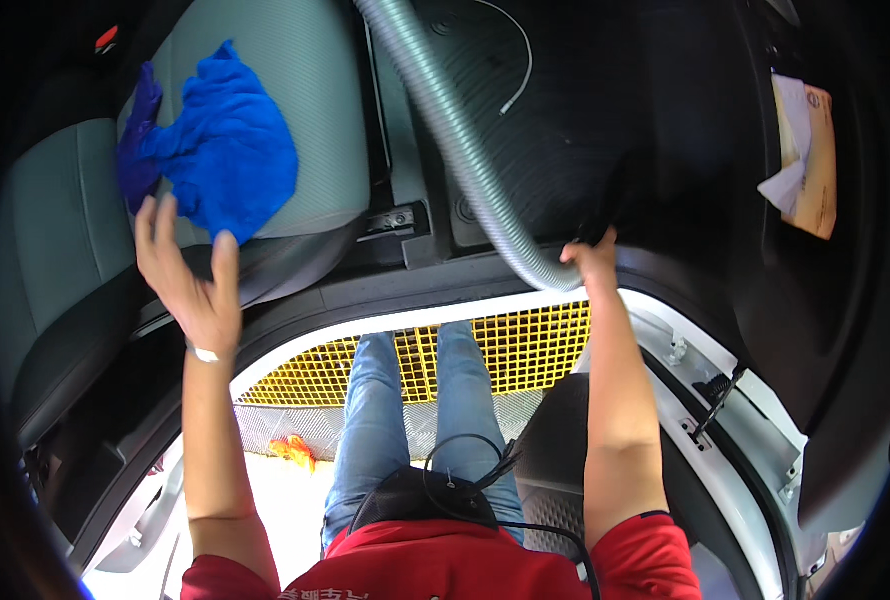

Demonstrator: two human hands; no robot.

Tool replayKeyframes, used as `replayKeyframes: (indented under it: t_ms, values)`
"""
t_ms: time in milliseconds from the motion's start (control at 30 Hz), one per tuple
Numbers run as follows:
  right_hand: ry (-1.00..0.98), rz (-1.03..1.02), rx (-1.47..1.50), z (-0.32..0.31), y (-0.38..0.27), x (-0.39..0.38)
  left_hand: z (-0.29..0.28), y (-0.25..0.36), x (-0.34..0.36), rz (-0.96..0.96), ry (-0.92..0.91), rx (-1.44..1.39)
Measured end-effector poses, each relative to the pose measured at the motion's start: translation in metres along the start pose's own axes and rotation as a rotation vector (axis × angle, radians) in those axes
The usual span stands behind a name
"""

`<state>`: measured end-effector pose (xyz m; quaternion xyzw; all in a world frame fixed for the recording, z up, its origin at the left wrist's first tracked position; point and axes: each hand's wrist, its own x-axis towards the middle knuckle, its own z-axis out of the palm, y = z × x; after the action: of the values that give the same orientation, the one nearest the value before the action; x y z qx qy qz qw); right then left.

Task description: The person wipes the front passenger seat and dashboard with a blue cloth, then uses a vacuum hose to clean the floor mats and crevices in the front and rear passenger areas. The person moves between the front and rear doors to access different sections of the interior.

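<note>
On the grey car seat (325, 120) lies a crumpled bright blue cloth (230, 145), with a dark purple piece of cloth (141, 140) against its left side. My left hand (190, 285) is at the near edge of the blue cloth, fingers spread and holding nothing; whether a fingertip touches the cloth I cannot tell. A ribbed, silvery vacuum hose (455, 130) runs down from the top over the footwell and bends to the right. My right hand (595, 265) is wrapped round its near end, at a black part that blends into the dark floor.
A thin pale cable (525, 70) lies on the dark footwell mat (585, 130). Papers (810, 160) are tucked at the right side. The door sill (325, 290) crosses in front of me. Below are yellow floor grating (525, 345) and an orange cloth (293, 452). The door (705, 420) stands at right.
</note>
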<state>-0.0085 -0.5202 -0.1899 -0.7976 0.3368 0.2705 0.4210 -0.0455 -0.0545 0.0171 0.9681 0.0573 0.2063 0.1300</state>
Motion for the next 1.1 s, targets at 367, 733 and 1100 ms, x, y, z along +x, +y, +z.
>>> replayKeyframes:
  t_ms: [367, 733, 1100]
  values:
    - [-0.117, -0.652, -0.074, 0.180, -0.138, -0.040, 0.061, -0.050, -0.001, -0.211, -0.232, 0.078]
    - [-0.973, 0.131, 0.673, 0.209, -0.236, 0.015, 0.064, -0.047, 0.003, -0.252, -0.256, 0.081]
    - [-0.915, 0.103, 0.947, 0.255, -0.204, -0.004, 0.064, -0.048, -0.007, -0.293, -0.313, 0.226]
